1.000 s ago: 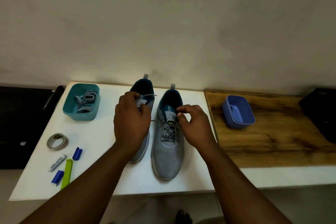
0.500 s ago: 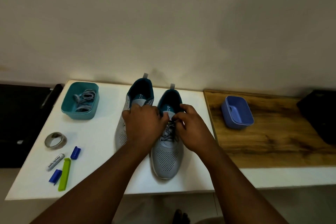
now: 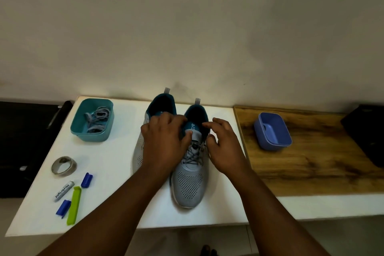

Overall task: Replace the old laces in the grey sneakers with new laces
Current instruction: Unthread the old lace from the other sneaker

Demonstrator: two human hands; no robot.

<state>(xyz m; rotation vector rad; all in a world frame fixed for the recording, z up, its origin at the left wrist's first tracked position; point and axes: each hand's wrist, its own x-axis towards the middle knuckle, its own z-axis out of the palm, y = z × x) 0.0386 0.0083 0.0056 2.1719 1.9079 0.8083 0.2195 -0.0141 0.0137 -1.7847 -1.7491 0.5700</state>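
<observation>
Two grey sneakers with teal linings stand side by side on the white table [image 3: 104, 158], toes toward me. The right sneaker [image 3: 190, 183] has grey laces [image 3: 194, 155] crossed over its tongue. My left hand [image 3: 164, 145] grips its left collar, fingers over the rim and thumb on the tongue, and hides much of the left sneaker [image 3: 162, 104]. My right hand [image 3: 224, 149] rests against the shoe's right side, thumb at the top eyelets, index finger lifted apart from it. A teal box [image 3: 91, 134] at the back left holds a bundle of grey laces [image 3: 96, 117].
An empty blue box [image 3: 272, 143] sits on the wooden board [image 3: 311, 164] to the right. A tape ring [image 3: 64, 166], a marker [image 3: 64, 191], a green clip [image 3: 73, 206] and two blue caps [image 3: 86, 180] lie at front left. Dark objects flank the table.
My left hand came off the left sneaker and across to the right sneaker's collar. My right hand's pinch at the top of the laces has opened, index finger and thumb now apart.
</observation>
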